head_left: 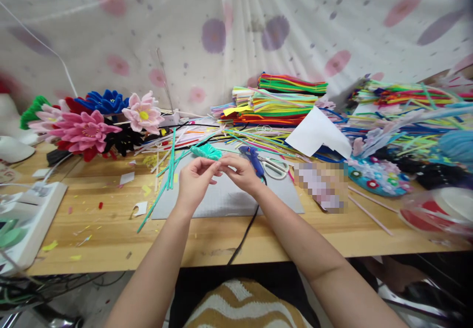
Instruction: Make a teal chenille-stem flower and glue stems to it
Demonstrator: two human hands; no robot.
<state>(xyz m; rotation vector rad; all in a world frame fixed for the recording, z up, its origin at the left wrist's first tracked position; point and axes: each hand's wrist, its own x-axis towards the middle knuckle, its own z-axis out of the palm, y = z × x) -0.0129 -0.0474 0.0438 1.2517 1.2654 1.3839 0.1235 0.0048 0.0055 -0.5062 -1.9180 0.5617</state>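
Over a grey board my left hand and my right hand meet, thumbs and fingers pinched together almost fingertip to fingertip. Whatever sits between the fingertips is too small or hidden to make out. Just beyond my left fingers is a bright teal bundle; I cannot tell whether they touch it. A blue glue gun lies close behind my right hand, its black cord running toward the table's front edge. Scissors with pale handles rest right of it. Green pipe cleaners lie left of my hands.
Pipe-cleaner flowers stand at the back left. Stacked bundles of coloured pipe cleaners fill the back, with white paper leaning there. A power strip sits at the left edge, a red-and-white container at the right. Scraps dot the wooden table.
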